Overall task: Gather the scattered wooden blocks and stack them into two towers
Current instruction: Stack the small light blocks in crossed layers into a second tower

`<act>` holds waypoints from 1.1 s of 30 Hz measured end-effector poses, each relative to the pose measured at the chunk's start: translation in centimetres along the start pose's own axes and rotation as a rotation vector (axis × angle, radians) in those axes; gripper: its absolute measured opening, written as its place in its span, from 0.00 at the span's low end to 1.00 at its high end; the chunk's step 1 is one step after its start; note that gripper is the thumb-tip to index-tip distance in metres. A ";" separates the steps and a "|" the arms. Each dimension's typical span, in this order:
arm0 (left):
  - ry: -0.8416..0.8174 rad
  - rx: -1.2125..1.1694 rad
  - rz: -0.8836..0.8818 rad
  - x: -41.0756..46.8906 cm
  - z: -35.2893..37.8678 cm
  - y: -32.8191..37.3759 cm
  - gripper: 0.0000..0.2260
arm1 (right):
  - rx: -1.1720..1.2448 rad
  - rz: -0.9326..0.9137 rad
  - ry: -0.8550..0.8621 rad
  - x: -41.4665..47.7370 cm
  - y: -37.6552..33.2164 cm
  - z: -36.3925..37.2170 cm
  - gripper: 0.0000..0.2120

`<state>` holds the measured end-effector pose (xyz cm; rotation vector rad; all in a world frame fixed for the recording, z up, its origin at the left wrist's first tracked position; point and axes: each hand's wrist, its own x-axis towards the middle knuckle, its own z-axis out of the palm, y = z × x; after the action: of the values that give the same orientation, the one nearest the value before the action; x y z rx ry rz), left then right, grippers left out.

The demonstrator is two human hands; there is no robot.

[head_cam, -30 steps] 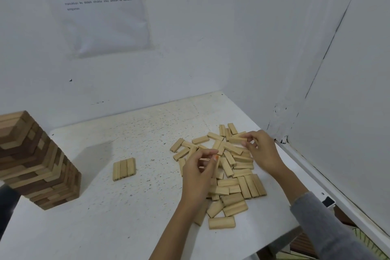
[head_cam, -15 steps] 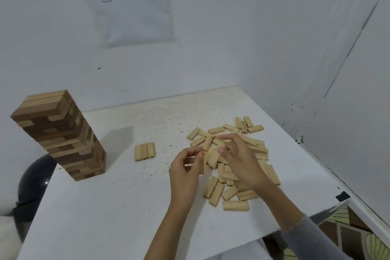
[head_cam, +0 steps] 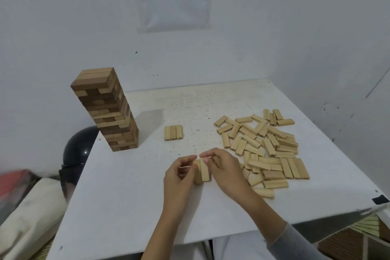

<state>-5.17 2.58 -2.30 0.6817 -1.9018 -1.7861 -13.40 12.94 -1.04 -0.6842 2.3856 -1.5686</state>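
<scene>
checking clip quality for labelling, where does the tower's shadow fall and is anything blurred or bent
Head view: the tower throws a shadow rightward onto the table; it appears tilted, likely lens distortion; lower-left edge is smeared; print on the wall sheet is unreadable.

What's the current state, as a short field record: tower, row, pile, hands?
tower: one, standing on the table, left side
row: three blocks flat, side by side, right of the tower
pile: loose blocks lying scattered, right side
held blocks: a few pressed together, between both hands
left hand: pinches held blocks
right hand: pinches held blocks
</scene>
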 end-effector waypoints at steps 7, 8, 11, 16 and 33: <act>0.018 0.150 0.082 -0.4 -0.8 -1.2 0.09 | -0.097 -0.020 -0.051 -0.9 0.3 1.5 0.07; 0.022 0.178 0.106 -0.4 -0.7 -1.2 0.09 | -0.084 -0.005 -0.049 -1.1 0.3 1.5 0.10; 0.025 0.232 0.160 -0.6 -0.4 -1.2 0.10 | 0.030 0.060 -0.007 -1.4 0.1 1.2 0.16; -0.007 0.163 0.130 -0.7 -0.9 -1.1 0.11 | 0.019 -0.027 0.052 -1.7 1.0 0.7 0.18; -0.010 0.224 0.124 -0.6 -0.8 -2.1 0.14 | -0.075 -0.089 -0.023 -3.0 1.7 1.2 0.30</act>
<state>-4.13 2.22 -4.37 0.6153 -2.1229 -1.5183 -10.72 14.01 -3.29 -0.8300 2.4385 -1.5028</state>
